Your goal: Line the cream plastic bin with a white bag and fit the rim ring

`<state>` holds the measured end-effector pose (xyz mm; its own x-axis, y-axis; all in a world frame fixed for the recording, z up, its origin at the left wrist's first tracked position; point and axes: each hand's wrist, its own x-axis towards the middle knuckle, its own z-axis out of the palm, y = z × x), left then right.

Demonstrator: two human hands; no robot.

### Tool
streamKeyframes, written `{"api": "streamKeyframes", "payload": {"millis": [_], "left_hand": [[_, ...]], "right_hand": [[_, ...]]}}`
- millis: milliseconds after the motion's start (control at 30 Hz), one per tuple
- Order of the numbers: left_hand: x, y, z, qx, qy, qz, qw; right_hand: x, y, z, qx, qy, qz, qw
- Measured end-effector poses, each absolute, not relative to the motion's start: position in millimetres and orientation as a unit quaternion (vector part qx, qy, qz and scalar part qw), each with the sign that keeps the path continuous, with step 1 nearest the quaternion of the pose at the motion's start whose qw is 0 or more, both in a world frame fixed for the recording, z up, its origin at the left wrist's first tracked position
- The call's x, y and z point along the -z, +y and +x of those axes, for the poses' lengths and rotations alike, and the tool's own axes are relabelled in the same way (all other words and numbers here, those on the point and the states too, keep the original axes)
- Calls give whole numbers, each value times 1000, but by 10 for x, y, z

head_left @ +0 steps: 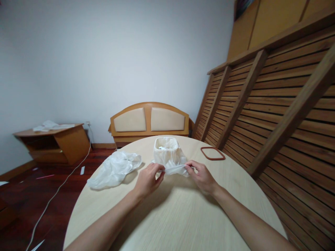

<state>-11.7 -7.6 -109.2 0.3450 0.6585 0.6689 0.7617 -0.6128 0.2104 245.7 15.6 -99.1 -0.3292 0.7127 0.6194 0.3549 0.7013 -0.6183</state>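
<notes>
A small rectangular bin (165, 139) stands upright on the round table, with a thin white plastic bag (171, 161) draped over its rim and down its outside. On the bin's near side, my left hand (149, 177) pinches the bag's edge between thumb and fingers. My right hand (201, 177) grips the same edge farther right, and the plastic is stretched between the two. Something pale lies inside the bin, too small to name. To the right rests a brown rounded-square ring frame (213, 153), apart from both hands.
A crumpled white plastic bag (115, 169) lies on the round table (178, 216) at the left. Beyond stand a headboard (149, 118) and a low wooden cabinet (57, 143). Slatted wooden panels (261, 104) lean along the right. A white cable (60, 188) crosses the floor.
</notes>
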Motion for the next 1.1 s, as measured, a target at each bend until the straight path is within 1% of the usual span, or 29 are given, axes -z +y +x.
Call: {"api": "streamKeyframes", "payload": {"millis": [133,367,633,900,1100], "left_hand": [[1033,-80,-129,389,-461,-794,83],[1096,23,-220,403,-488,-774,5],[1077,100,-327,387,-535,-749,48],[1150,134,-356,383,-507,-769,65],[1136,108,-358,336,-537,-774,16]], "right_hand": [[966,177,2517,-189,-775,-342,497],[924,208,2586,-159,-754,-355,529],[952,232,2623,-142,-769,-348,516],[885,238,2714,-98,-764,-362,525],[870,270,2780,-86,-757,-367,534]]}}
